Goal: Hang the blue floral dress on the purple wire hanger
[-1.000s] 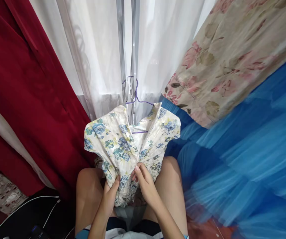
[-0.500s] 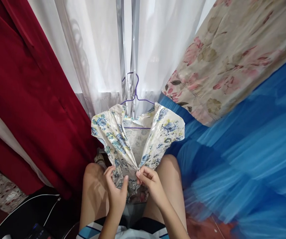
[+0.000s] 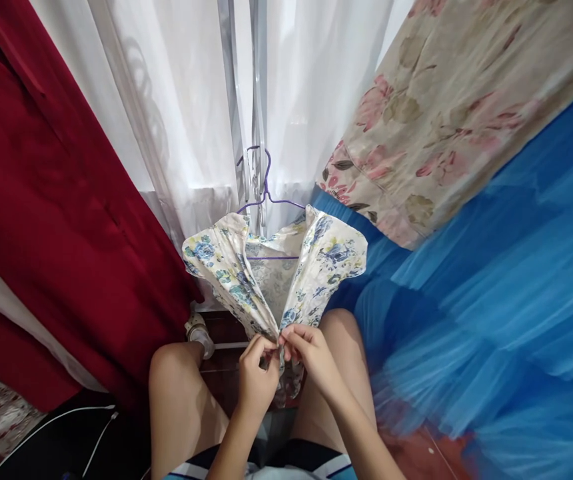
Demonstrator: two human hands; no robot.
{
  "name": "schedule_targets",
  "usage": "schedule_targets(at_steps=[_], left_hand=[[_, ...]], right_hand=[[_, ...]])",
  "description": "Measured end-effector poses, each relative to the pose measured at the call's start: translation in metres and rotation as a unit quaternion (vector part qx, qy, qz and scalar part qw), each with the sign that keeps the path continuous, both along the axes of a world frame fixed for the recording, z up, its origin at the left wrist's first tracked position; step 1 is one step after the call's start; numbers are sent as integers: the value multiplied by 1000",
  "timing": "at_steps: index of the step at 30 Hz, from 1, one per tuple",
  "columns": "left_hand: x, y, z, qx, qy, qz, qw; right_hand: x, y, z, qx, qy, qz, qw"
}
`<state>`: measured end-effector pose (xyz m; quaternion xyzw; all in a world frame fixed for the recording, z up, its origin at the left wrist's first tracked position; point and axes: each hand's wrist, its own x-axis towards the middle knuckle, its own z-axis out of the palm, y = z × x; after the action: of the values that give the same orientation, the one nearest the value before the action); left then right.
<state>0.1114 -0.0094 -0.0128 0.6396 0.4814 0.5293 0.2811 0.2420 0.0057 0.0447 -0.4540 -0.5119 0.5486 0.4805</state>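
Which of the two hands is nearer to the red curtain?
The left. The left hand pinches the floral dress on the side facing the red curtain; the right hand grips it just beyond, farther away.

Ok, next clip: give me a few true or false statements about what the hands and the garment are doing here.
1. Both hands pinch the floral dress where its open front edges meet. True: left hand and right hand are together there.
2. The dress hangs on a red hanger. False: the hanger is purple.
3. A dark red curtain hangs on the left of the view. True.
4. The blue tulle lies left of the dress. False: it lies to the right.
5. The dress is closed up to the collar. False: it gapes open above the hands.
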Motion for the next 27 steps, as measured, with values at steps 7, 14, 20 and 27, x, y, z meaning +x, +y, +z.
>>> schedule_targets(at_steps=[7,14,20,27], left_hand=[[-10,-3,-8,-41,5,6,999],[-2,-4,0,-47,5,-15,999],[2,-9,-5,-75,25,-36,996],[-7,-9,-2,-110,68,-46,991]], right_hand=[[-1,55,94,187,-213,-17,959],[1,96,167,349,-430,-88,828],[7,117,177,375,-429,-138,810],[5,113,177,388,-315,-168,850]])
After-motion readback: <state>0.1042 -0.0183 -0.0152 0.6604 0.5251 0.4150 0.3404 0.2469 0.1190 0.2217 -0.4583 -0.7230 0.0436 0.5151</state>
